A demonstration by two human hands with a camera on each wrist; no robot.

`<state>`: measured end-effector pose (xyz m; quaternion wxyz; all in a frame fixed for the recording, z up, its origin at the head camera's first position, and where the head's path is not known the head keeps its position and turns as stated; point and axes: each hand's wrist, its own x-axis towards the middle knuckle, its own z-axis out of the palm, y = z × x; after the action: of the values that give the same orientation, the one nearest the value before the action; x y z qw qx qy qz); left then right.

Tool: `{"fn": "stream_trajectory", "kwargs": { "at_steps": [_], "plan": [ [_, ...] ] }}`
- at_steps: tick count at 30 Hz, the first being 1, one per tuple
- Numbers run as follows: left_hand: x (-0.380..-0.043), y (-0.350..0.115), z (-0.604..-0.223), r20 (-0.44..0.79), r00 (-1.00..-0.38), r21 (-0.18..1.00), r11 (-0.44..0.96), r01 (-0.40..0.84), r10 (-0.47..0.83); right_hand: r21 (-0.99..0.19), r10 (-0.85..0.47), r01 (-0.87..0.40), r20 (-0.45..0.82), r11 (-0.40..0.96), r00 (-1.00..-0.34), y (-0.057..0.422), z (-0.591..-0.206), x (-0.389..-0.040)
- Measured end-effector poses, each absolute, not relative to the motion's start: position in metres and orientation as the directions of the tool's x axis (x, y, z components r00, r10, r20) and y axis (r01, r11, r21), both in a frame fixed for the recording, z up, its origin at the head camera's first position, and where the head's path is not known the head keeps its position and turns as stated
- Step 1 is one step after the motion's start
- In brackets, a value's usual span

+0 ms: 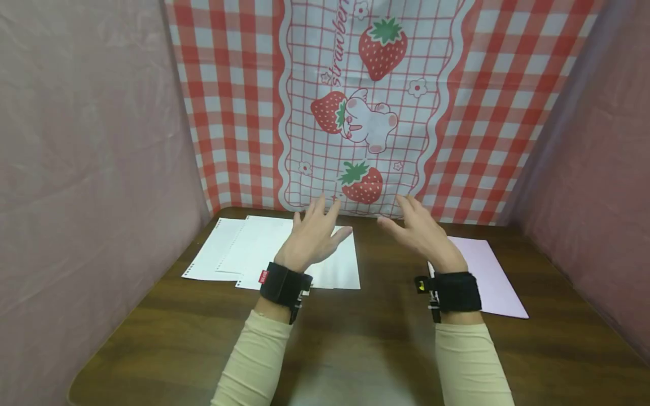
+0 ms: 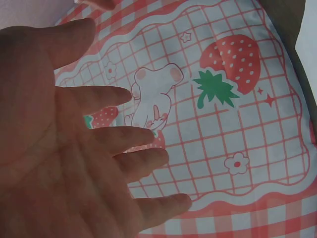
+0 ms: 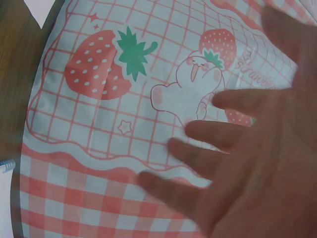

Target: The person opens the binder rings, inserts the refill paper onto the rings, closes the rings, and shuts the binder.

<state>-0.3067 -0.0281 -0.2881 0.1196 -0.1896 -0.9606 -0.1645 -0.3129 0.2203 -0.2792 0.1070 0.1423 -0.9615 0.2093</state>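
My left hand [image 1: 311,237] is raised over several white loose-leaf sheets [image 1: 264,242] with punched holes along their left edges. Its fingers are straight and spread, and in the left wrist view the palm [image 2: 64,153] is bare. My right hand [image 1: 424,234] is held up beside a pale lilac pad or sheet [image 1: 495,279], partly covering it in the head view. The right fingers [image 3: 198,158] are also extended and apart, with nothing between them. Both hands wear black wrist straps, the left one [image 1: 284,285] with a small red tag.
Behind the brown wooden table [image 1: 355,344] hangs a red-and-white checked cloth [image 1: 233,101] printed with strawberries and a white cartoon animal. Pale pink curtains [image 1: 91,186] close off the left and right sides.
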Motion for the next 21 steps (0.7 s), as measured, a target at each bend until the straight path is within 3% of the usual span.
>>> {"fn": "stream_trajectory", "kwargs": {
  "at_steps": [9,21],
  "plan": [
    [-0.309,-0.027,-0.285,0.459,-0.817,0.256,0.829,0.497,0.348,-0.351,-0.195,-0.386,0.472,0.853,-0.860,0.224,-0.277,-0.312],
    [-0.310,-0.024,-0.286,0.664,-0.654,0.208,0.750,0.627,0.362,-0.348,-0.104,-0.336,0.543,0.875,-0.833,0.237,-0.278,-0.305]
  ]
}}
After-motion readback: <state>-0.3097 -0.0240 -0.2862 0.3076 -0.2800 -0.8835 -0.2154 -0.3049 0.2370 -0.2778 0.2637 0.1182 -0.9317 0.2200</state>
